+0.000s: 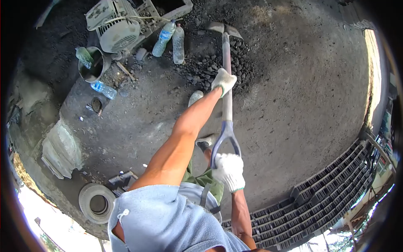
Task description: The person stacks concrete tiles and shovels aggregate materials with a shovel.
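Note:
In white knit gloves, both of my hands are closed on a long shovel (pixel 227 101) that reaches straight ahead of me. My left hand (pixel 224 82) grips the shaft partway up. Lower down, my right hand (pixel 228 170) is wrapped round the purple-grey D-handle. At the far end, the metal blade (pixel 217 27) lies at the upper edge of a heap of dark lumps like coal or stones (pixel 205 69). The shaft crosses over that heap, hiding part of it. My feet stand left of the shaft, partly covered by my left arm.
Left of the heap are two plastic bottles (pixel 164 38), a motor-like machine (pixel 119 31) and a bucket (pixel 95 65) with a green bottle in it. Another bottle (pixel 103 90) lies below the bucket. A tyre (pixel 96 203) rests lower left. Dark stacked blocks (pixel 310 201) curve along the lower right.

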{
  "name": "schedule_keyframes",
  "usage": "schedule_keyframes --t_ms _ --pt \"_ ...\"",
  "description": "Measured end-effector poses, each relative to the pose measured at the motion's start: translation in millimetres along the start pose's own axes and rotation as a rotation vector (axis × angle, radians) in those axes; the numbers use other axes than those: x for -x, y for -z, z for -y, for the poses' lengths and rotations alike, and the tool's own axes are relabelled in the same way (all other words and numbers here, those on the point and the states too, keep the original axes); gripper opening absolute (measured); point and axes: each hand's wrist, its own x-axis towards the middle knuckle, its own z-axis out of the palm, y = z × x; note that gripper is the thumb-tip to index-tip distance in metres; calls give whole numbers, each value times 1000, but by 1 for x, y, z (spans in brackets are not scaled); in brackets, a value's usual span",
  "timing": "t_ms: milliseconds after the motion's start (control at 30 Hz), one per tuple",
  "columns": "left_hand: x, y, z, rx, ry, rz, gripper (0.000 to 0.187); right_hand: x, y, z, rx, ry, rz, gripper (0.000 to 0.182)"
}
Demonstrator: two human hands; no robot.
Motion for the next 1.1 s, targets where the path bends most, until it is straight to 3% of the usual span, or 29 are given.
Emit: schedule_keyframes --t_ms 33,133,233,300,333,400,567,667,733,800,1100 --pt "13 -3 8 47 9 11 53 0 0 -1 2 -5 2 11" --pt "87 -37 46 70 100 -2 53 56 20 12 64 -117 427 11" --pt "126 -71 62 98 145 -20 48 102 53 11 32 -81 456 12" --pt "139 -63 45 227 153 7 41 104 80 10 77 -72 424 14" --pt "141 -49 30 482 189 167 22 103 95 10 97 -63 410 14" --pt "131 -49 17 659 197 152 26 92 125 9 122 22 299 19" --pt "146 -30 -16 722 145 196 34 87 165 -28 106 76 211 20" --pt "158 -45 -26 778 128 100 44 91 180 -59 130 193 137 21" --pt "139 -77 -21 887 150 26 35 84 199 -70 158 188 254 22" --pt "148 -93 -36 1223 159 97 26 84 207 -93 141 239 213 24" --pt "163 -118 -100 1519 148 -132 18 71 262 -145 147 461 70 21"
